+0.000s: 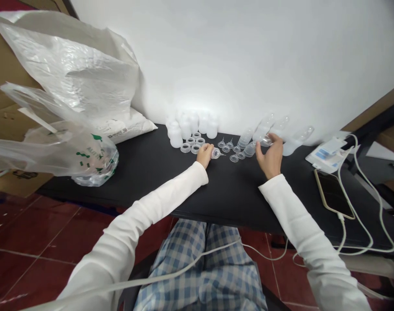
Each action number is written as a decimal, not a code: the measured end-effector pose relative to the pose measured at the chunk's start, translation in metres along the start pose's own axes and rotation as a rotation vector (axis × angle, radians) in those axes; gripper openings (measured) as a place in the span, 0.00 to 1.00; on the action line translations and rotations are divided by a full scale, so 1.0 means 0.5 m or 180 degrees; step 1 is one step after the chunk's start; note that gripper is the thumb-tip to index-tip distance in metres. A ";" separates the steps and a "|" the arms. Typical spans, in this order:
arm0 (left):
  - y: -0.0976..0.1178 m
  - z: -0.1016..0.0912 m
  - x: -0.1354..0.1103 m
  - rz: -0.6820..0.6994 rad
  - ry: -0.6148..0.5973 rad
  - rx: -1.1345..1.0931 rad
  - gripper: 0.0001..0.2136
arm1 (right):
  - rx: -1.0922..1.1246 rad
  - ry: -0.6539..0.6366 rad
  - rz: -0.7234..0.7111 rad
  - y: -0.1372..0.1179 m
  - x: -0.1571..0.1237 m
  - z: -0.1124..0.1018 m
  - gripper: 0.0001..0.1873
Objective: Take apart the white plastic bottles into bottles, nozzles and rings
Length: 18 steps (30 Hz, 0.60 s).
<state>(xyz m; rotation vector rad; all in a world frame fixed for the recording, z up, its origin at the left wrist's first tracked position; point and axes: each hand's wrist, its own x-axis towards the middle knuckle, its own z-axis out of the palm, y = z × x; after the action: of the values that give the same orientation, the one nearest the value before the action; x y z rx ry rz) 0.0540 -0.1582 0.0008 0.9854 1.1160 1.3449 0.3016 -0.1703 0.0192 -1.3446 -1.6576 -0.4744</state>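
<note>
While I watched through the head camera, the left hand (204, 155) was clasping a ringed nozzle piece (215, 153) just above or on the worktop (171, 181); I could not tell which. The right hand (271, 157) had thumb and fingers spread about a clear cup (266, 141), and I could not tell whether it had gripped it.

My main worry was on the right. The clear containers (263, 126) stood so close around those fingers that a careless lift could, I judged, have toppled one into its neighbours. The loose clear discs (234, 158) lay between the two hands, so a low sweep by either might have scattered them. The nozzle's slim tip looked easy to bend if it were pressed into a disc, and too loose a pinch could have let the piece roll.

As for its direction, the piece lay on its side, its ring toward the left fingers and its tip aimed right, toward the nearest discs. Its long axis ran roughly level, left to right, pointing away from the white bottles (176, 134) and loose rings (185, 148).
</note>
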 end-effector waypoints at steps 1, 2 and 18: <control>0.000 0.000 0.000 -0.0022 0.0024 0.0007 0.18 | -0.0033 -0.0003 0.0093 0.010 0.000 0.003 0.29; 0.000 0.001 0.000 -0.0015 0.0043 0.0013 0.18 | -0.0078 -0.0049 0.0152 0.018 0.000 0.006 0.29; 0.013 0.010 -0.016 0.0133 -0.0111 0.0204 0.22 | -0.0323 -0.0709 0.0220 0.035 -0.016 0.036 0.27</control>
<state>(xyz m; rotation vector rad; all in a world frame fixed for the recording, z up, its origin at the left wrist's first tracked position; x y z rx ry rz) 0.0580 -0.1655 0.0083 1.0801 1.1236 1.3273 0.3100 -0.1550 -0.0007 -1.5714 -1.7795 -0.3834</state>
